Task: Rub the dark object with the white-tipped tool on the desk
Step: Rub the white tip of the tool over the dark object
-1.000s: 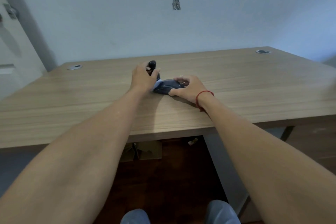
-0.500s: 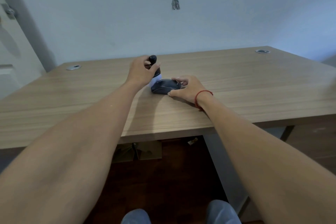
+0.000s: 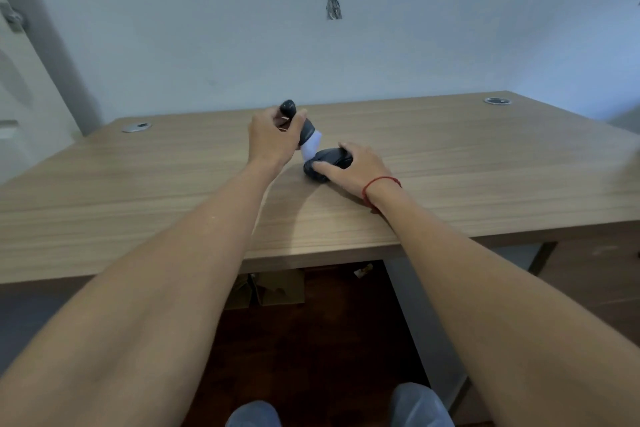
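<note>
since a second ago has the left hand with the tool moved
Yes. The left hand has lifted the tool up and back toward the wall, off the dark object.

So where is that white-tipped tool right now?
The tool is in the left hand near the desk's middle, white tip down against the dark object under the right hand.

An office-like room: a long wood-grain laminate desk point(image 3: 450, 163) with round metal cable grommets point(image 3: 136, 127), set against a bare pale-blue painted wall point(image 3: 242, 28).
</note>
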`<action>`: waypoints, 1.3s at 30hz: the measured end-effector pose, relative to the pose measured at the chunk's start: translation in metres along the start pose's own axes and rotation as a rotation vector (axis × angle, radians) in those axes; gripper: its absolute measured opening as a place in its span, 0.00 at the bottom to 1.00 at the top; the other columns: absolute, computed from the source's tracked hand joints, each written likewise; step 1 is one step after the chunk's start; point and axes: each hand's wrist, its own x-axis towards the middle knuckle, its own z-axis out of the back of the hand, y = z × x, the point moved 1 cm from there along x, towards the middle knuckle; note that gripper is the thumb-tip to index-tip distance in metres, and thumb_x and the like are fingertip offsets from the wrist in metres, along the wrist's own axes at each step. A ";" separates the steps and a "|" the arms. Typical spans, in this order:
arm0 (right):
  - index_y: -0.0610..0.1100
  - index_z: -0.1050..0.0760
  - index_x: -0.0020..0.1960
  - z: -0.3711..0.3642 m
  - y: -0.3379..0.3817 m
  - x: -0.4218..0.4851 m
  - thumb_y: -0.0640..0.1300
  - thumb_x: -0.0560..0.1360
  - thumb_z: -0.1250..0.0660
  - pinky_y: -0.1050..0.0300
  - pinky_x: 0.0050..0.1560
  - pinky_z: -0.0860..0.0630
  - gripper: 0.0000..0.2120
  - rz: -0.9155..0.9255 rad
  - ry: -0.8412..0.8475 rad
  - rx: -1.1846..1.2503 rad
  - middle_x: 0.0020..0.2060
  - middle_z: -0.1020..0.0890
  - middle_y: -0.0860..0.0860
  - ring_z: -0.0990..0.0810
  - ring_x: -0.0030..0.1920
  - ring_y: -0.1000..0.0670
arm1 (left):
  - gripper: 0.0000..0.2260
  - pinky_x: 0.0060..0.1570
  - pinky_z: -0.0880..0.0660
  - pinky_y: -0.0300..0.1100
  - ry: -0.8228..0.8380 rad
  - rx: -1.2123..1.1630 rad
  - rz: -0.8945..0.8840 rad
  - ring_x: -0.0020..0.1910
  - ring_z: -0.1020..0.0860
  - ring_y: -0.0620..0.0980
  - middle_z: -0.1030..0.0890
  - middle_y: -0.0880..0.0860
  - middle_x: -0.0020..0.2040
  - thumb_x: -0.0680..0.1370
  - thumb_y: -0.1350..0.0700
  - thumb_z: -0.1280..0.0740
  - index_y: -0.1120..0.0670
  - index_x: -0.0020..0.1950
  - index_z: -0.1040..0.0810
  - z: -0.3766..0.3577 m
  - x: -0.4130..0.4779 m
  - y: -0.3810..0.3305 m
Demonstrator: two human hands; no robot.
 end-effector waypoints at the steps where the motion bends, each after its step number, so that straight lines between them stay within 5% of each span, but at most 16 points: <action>1: 0.49 0.24 0.62 0.000 0.001 -0.001 0.73 0.61 0.33 0.43 0.64 0.26 0.38 0.007 -0.008 -0.027 0.61 0.20 0.48 0.23 0.62 0.44 | 0.11 0.46 0.19 0.47 0.000 0.016 -0.013 0.39 0.19 0.52 0.18 0.55 0.38 0.72 0.49 0.31 0.57 0.40 0.22 -0.003 -0.003 -0.001; 3: 0.51 0.23 0.56 0.001 0.000 -0.001 0.77 0.54 0.34 0.44 0.59 0.23 0.40 0.012 -0.032 -0.049 0.55 0.19 0.49 0.21 0.58 0.44 | 0.11 0.43 0.24 0.41 0.007 0.173 -0.070 0.39 0.22 0.51 0.20 0.53 0.38 0.74 0.51 0.31 0.59 0.41 0.22 -0.008 -0.010 0.006; 6: 0.50 0.28 0.69 0.000 -0.001 0.001 0.75 0.54 0.32 0.44 0.65 0.26 0.50 0.008 -0.015 -0.001 0.64 0.22 0.48 0.24 0.65 0.45 | 0.13 0.37 0.30 0.41 -0.009 0.303 -0.076 0.35 0.26 0.52 0.23 0.52 0.33 0.75 0.51 0.32 0.58 0.36 0.27 -0.003 -0.012 0.021; 11: 0.49 0.31 0.66 0.000 -0.002 0.005 0.68 0.57 0.27 0.44 0.64 0.25 0.43 -0.055 0.027 0.044 0.61 0.22 0.49 0.23 0.63 0.44 | 0.13 0.35 0.28 0.42 -0.067 0.125 -0.143 0.34 0.25 0.50 0.23 0.53 0.33 0.76 0.51 0.33 0.58 0.36 0.26 -0.003 -0.005 0.006; 13: 0.50 0.29 0.61 -0.001 -0.002 0.005 0.69 0.56 0.29 0.44 0.62 0.24 0.39 -0.041 0.033 0.024 0.58 0.21 0.50 0.22 0.60 0.44 | 0.13 0.32 0.33 0.37 -0.009 0.240 -0.171 0.34 0.27 0.50 0.25 0.52 0.31 0.75 0.51 0.33 0.58 0.36 0.27 -0.005 -0.004 0.008; 15: 0.48 0.30 0.66 -0.002 -0.002 0.004 0.68 0.60 0.29 0.43 0.65 0.27 0.41 0.006 0.033 0.001 0.63 0.23 0.48 0.24 0.64 0.44 | 0.13 0.33 0.37 0.39 0.044 0.414 -0.128 0.35 0.28 0.52 0.26 0.54 0.32 0.75 0.51 0.32 0.58 0.36 0.27 -0.003 -0.001 0.016; 18: 0.49 0.34 0.73 -0.002 -0.001 0.002 0.74 0.59 0.30 0.43 0.70 0.30 0.49 0.033 0.044 -0.017 0.69 0.27 0.49 0.28 0.69 0.45 | 0.15 0.36 0.34 0.40 0.032 0.376 -0.102 0.36 0.27 0.52 0.23 0.56 0.35 0.76 0.51 0.32 0.62 0.38 0.24 0.001 0.003 0.014; 21: 0.49 0.30 0.68 -0.003 -0.001 0.003 0.73 0.58 0.29 0.44 0.67 0.28 0.46 0.023 0.034 -0.013 0.65 0.25 0.50 0.25 0.65 0.46 | 0.16 0.34 0.32 0.37 -0.018 0.149 -0.132 0.34 0.26 0.49 0.22 0.54 0.34 0.75 0.50 0.32 0.63 0.39 0.22 -0.006 0.001 -0.002; 23: 0.48 0.28 0.64 -0.003 -0.003 0.004 0.70 0.58 0.27 0.45 0.63 0.25 0.42 0.023 0.017 0.028 0.61 0.23 0.50 0.23 0.61 0.46 | 0.14 0.36 0.30 0.39 0.006 0.222 -0.152 0.35 0.24 0.52 0.20 0.57 0.34 0.75 0.51 0.32 0.62 0.38 0.23 -0.011 -0.005 0.003; 27: 0.48 0.35 0.75 -0.004 -0.004 0.002 0.66 0.57 0.28 0.47 0.66 0.27 0.50 0.013 0.058 0.099 0.70 0.26 0.50 0.26 0.68 0.46 | 0.13 0.41 0.28 0.45 -0.059 0.327 -0.078 0.39 0.23 0.57 0.20 0.57 0.36 0.75 0.51 0.33 0.60 0.37 0.24 -0.006 -0.012 0.023; 32: 0.51 0.29 0.68 -0.004 -0.001 0.004 0.68 0.53 0.33 0.44 0.63 0.24 0.46 0.037 0.063 0.053 0.63 0.22 0.51 0.22 0.62 0.46 | 0.18 0.42 0.18 0.53 -0.135 -0.042 0.004 0.35 0.20 0.54 0.21 0.54 0.33 0.71 0.46 0.32 0.62 0.37 0.22 -0.011 0.000 0.007; 37: 0.50 0.28 0.66 -0.003 0.001 -0.002 0.74 0.50 0.31 0.46 0.63 0.24 0.49 0.066 0.042 0.053 0.61 0.22 0.51 0.22 0.60 0.48 | 0.15 0.41 0.24 0.49 0.052 0.388 -0.090 0.38 0.22 0.58 0.19 0.61 0.37 0.74 0.50 0.31 0.61 0.36 0.25 -0.012 0.002 0.014; 39: 0.49 0.29 0.67 -0.002 0.001 -0.004 0.75 0.50 0.30 0.46 0.65 0.25 0.51 0.066 0.036 0.073 0.62 0.22 0.51 0.23 0.62 0.48 | 0.16 0.41 0.25 0.49 0.025 0.354 -0.099 0.37 0.22 0.57 0.19 0.60 0.36 0.74 0.50 0.32 0.64 0.37 0.23 -0.009 0.002 0.015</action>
